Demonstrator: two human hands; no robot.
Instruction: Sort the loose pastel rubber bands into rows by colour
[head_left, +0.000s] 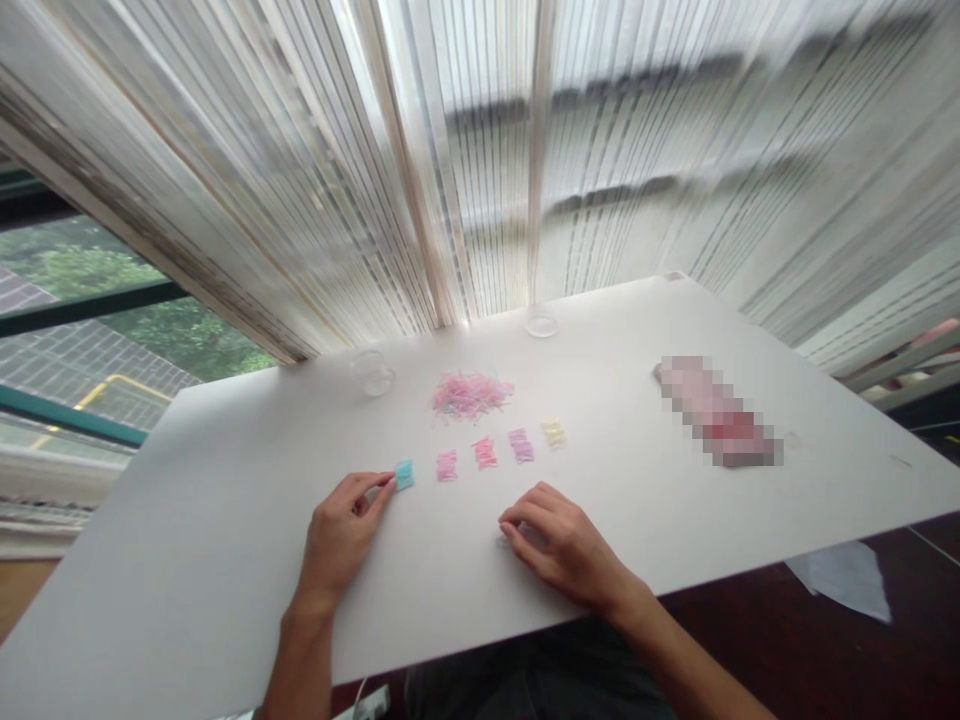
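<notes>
My left hand [349,530] rests on the white table [225,520], thumb and forefinger pinched at the left edge of a small blue bundle [404,474]. To its right lie a pink bundle [447,466], a red-pink bundle [485,453], a purple bundle [520,445] and a pale yellow bundle [553,434] in a row. Behind them is a loose heap of pink and pastel strips [471,394]. My right hand [559,545] is closed, its fingertips together at a pale, see-through thing [504,540] that is too faint to make out.
Towards the back edge sit a clear round container [373,373] and a clear round lid [541,326]. A blurred-out pinkish object [716,412] lies on the right. Striped curtains [480,160] hang behind the table, with a window at the left.
</notes>
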